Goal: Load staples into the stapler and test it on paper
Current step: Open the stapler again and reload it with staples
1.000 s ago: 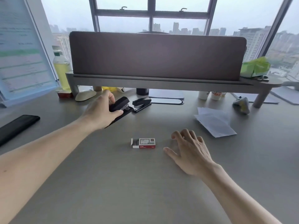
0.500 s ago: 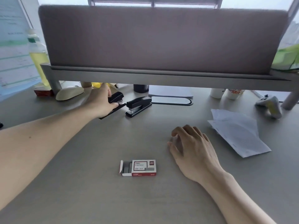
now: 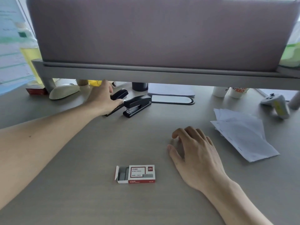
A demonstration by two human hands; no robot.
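Fetching the stapler — loading is not yet begun.

The left hand (image 3: 103,99) is gripping a black stapler (image 3: 119,95) at the far side of the desk (image 3: 81,192), fingers over its top and thumb along its near side, just beside a second black stapler (image 3: 138,104). The right hand (image 3: 194,153) is resting loosely curled on the desk, holding nothing. I judge the tool is being picked up, and the next move is calling for bringing it near and opening its top for a strip. The staple box (image 3: 135,174) is lying open between the arms, its red label showing a white "deli" mark — the smaller print is too fine to read. The paper (image 3: 243,135) is lying at the right.
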